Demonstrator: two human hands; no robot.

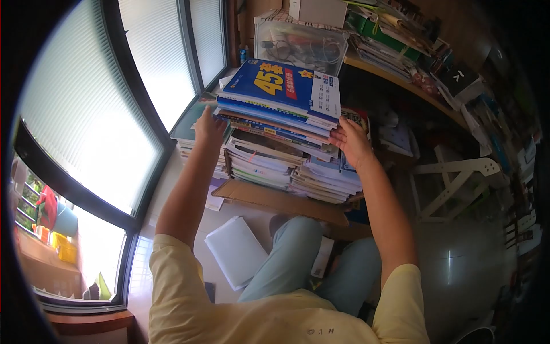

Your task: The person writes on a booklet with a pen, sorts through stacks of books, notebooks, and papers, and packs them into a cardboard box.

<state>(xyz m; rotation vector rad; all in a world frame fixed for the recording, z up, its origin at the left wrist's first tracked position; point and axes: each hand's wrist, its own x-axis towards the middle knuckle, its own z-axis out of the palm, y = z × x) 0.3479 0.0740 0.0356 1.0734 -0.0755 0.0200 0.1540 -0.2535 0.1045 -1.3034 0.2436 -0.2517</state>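
Note:
A stack of books (275, 89) rests on top of other piles, its top cover blue with large yellow "45" lettering. My left hand (210, 127) is at the stack's left side, fingers curled against its edge. At the near right corner, my right hand (350, 143) grips the stack, thumb up along the side and fingers at its lower edges. Below it, piles of papers and booklets (260, 163) stand close together, with an open cardboard flap (281, 200) in front of them. The undersides of the books are hidden.
A clear plastic bin (301, 43) stands behind the stack. Windows (86, 109) line the left side. A white packet (236, 251) lies on the floor near my knees. To the right are a white folding frame (455, 172) and a shelf (407, 86) loaded with papers.

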